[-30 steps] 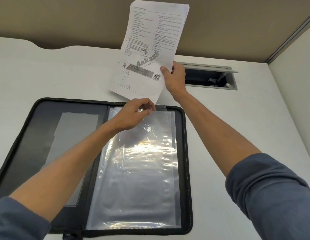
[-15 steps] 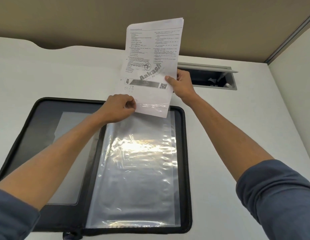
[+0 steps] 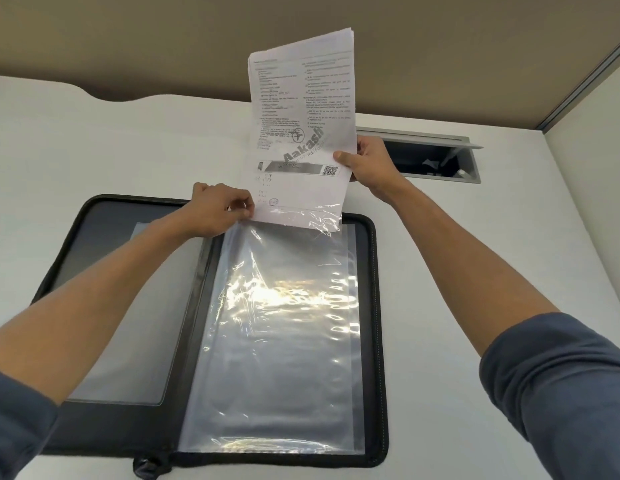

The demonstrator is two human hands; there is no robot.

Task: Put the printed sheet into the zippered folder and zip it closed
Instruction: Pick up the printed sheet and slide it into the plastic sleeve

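A black zippered folder point(image 3: 107, 431) lies open flat on the white desk. A clear plastic sleeve point(image 3: 280, 341) covers its right half. The printed sheet point(image 3: 301, 133) stands nearly upright above the sleeve's far edge, its bottom edge just inside the sleeve's mouth. My right hand point(image 3: 369, 166) pinches the sheet's right edge. My left hand point(image 3: 216, 211) pinches the sleeve's top left corner where it meets the sheet's lower left corner. The zip pull point(image 3: 147, 467) sits at the folder's near edge.
A grey cable hatch point(image 3: 471, 161) is sunk into the white desk point(image 3: 457, 265) just behind my right hand. A tan partition point(image 3: 163, 39) rises behind the desk, and a white wall point(image 3: 599, 133) stands at the right.
My right hand has lowered the sheet and turned it upright, so its bottom edge now sits in the sleeve's mouth. My left hand slid left along the sleeve's top edge.
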